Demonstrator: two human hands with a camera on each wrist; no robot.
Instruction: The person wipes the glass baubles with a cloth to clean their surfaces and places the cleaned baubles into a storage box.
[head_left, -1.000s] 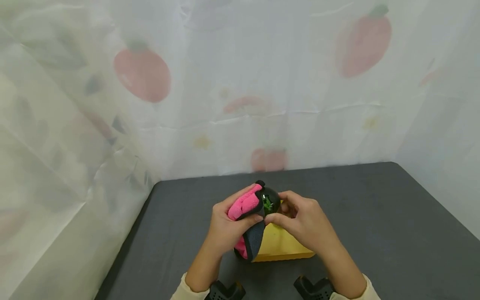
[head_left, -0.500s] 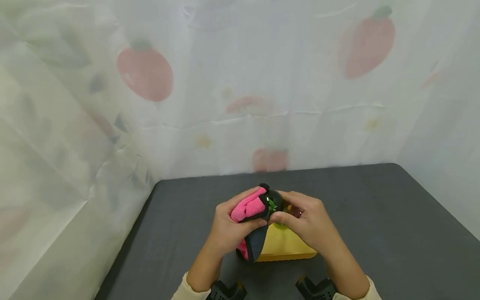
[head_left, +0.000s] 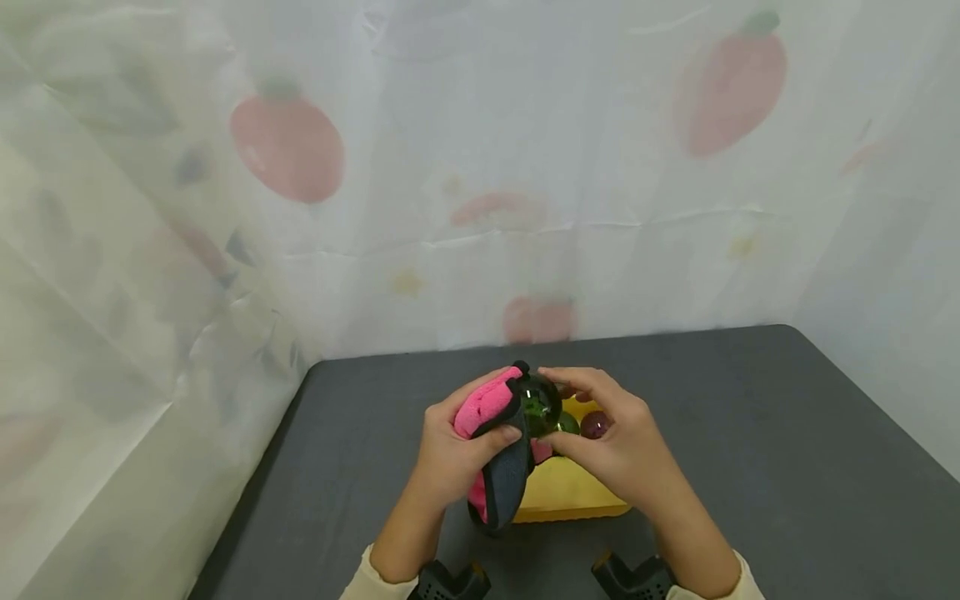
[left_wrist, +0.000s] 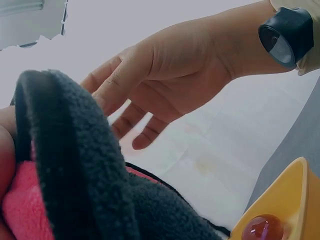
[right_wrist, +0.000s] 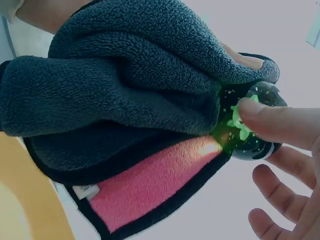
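My left hand [head_left: 448,460] grips a pink and dark grey fleece cloth [head_left: 487,407], folded round a dark glassy ball [head_left: 537,406] with green specks. In the right wrist view the ball [right_wrist: 250,136] pokes out of the cloth [right_wrist: 125,85], and one digit of my right hand rests on it. My right hand [head_left: 617,450] is cupped beside the ball with its fingers spread and loose. From the left wrist I see the cloth [left_wrist: 75,175] close up and the right hand [left_wrist: 170,80] above it, fingers relaxed.
A yellow tray [head_left: 564,497] lies on the dark grey table [head_left: 750,467] under my hands. It holds a green ball [head_left: 567,423] and a dark red ball [head_left: 595,424]. White sheets printed with fruit close off the back and both sides.
My right hand has loosened from a pinch on the ball and spread its fingers, which uncovers the two balls in the tray. The left hand still holds the cloth.
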